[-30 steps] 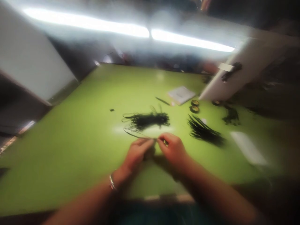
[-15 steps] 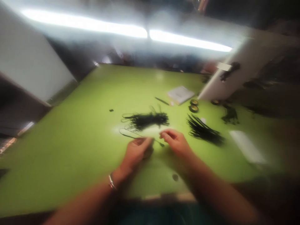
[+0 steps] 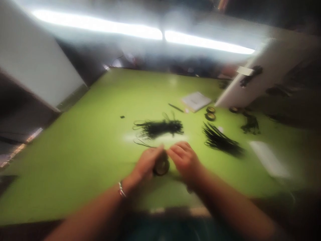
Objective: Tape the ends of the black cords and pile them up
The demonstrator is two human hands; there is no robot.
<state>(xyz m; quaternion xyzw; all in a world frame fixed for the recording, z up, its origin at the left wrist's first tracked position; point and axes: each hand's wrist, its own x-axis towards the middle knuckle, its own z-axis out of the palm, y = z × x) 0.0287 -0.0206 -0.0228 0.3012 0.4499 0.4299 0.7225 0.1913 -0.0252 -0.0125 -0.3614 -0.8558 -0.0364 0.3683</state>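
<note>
Black, thin cord bent into a narrow loop [image 3: 147,146] sits clamped between the thumb and fingers of the left hand [image 3: 146,164], its bend poking out to the left above the green tabletop [image 3: 87,160]. A dark, ring-shaped roll [image 3: 160,173] hangs just under those fingers. The right hand [image 3: 184,159] has its fingertips drawn together at the left thumb tip; blur makes it hard to say what they pinch. The cord should handle as light, limp and hardly fragile, springing a little at the bend, so a pinch close to its end would steady it best. Beyond lie a tangled bundle of black looped cords [image 3: 160,128], a fanned sheaf of straighter black strands [image 3: 222,140] and a white paper pad [image 3: 196,101].
</note>
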